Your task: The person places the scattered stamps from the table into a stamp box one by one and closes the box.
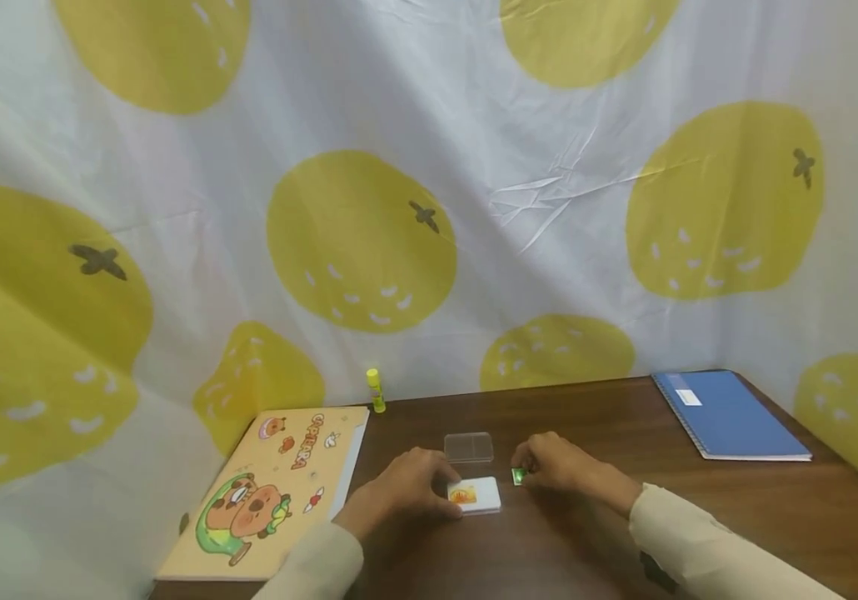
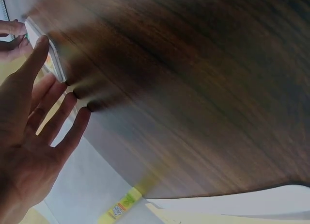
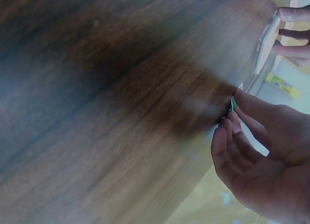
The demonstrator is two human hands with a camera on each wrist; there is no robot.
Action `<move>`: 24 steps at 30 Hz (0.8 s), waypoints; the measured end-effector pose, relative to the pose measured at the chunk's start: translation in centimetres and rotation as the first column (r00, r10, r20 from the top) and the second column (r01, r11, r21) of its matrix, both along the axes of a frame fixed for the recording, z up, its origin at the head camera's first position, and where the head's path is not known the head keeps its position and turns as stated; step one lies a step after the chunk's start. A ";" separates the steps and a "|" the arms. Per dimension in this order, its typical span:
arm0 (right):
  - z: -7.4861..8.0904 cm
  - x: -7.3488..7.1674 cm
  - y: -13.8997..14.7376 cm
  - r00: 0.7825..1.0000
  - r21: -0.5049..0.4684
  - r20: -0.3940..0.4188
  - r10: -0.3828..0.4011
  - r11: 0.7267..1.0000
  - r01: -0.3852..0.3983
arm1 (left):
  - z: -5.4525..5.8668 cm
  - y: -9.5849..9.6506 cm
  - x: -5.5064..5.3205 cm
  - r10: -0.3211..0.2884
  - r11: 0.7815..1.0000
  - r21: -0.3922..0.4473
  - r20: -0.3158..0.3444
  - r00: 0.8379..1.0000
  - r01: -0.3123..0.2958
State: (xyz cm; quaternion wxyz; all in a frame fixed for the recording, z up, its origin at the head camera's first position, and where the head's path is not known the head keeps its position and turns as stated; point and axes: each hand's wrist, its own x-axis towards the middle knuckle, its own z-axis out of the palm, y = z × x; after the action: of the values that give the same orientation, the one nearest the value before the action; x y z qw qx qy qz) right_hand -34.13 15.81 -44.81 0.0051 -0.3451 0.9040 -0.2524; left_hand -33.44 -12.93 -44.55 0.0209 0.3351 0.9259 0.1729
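Observation:
A white stack of small cards [image 1: 487, 493], with an orange picture on its top left part, lies in a shallow clear case on the table. My left hand [image 1: 411, 485] holds its left end, the thumb at the near edge and a finger at the far edge; the other fingers are spread apart. To the right of the stack, my right hand [image 1: 560, 462] pinches a small green piece [image 1: 517, 477] just above the tabletop, between thumb and index finger. In the right wrist view the green piece [image 3: 232, 105] is mostly hidden by the fingertips. Behind the stack lies a clear plastic lid [image 1: 468, 447].
A capybara folder [image 1: 301, 483] covers the left side of the brown table [image 1: 594, 408]. At the back edge stands a yellow glue stick [image 1: 375, 390]. A blue spiral notebook [image 1: 736, 417] lies at the back right. Behind the table hangs a fruit-print curtain [image 1: 474, 250].

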 end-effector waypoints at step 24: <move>-0.1 -0.6 0.3 0.999 -0.039 -0.026 0.029 0.999 -0.030 | 0.7 0.4 -0.3 0.052 0.998 -0.037 0.032 0.998 -0.051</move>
State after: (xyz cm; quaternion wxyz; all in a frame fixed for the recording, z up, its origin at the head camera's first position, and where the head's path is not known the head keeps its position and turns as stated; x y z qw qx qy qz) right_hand -34.74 16.07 -44.94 -0.0094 -0.3618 0.8935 -0.2658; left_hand -33.74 -12.50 -43.81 0.0377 0.3079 0.9367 0.1622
